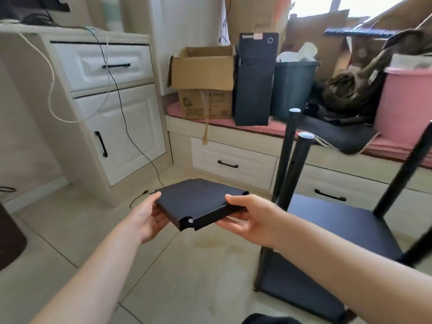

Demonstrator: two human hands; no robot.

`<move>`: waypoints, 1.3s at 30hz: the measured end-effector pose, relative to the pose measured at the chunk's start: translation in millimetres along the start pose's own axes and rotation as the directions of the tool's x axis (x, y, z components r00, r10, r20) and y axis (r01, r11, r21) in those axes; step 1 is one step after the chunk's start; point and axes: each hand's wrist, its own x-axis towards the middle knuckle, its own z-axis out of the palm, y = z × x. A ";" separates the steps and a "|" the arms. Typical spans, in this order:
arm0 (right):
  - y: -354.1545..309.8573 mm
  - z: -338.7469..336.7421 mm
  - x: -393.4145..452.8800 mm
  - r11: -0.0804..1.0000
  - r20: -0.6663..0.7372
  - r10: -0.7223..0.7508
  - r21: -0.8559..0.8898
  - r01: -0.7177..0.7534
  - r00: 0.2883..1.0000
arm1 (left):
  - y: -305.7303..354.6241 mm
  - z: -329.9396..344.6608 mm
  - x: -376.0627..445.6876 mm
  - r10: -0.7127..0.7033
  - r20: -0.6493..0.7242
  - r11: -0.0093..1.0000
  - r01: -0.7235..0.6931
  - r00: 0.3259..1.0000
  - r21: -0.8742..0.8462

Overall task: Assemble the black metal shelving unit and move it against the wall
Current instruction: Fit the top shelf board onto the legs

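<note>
Both hands hold a black shelf panel [201,203] in the air between them: left grip [149,218] pinches its left edge, right grip [247,218] its right. The shelving frame [327,232] stands right of the right grip.

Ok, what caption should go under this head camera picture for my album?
Left hand and right hand hold a black metal shelf panel beside the half-built shelving unit.

I see a flat black metal shelf panel [201,202] with notched corners held level between my left hand [149,220] and right hand [252,218], while just right of the right hand stands the partly built frame [332,230], its black poles [295,169] upright.
</note>
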 end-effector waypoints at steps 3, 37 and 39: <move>-17.1 -9.8 -41.3 0.999 0.035 -0.027 -0.037 0.029 0.999 | 16.2 5.0 -31.4 0.024 0.028 0.999 -0.025 0.999 0.036; -217.7 -182.7 -230.8 0.756 -0.229 -0.635 -0.380 0.533 0.738 | 90.1 218.0 -174.8 0.293 0.491 0.865 -0.446 0.820 0.230; -228.8 -189.0 -225.0 0.732 -0.252 -0.661 -0.425 0.533 0.707 | 88.8 229.2 -168.8 0.302 0.490 0.867 -0.450 0.817 0.215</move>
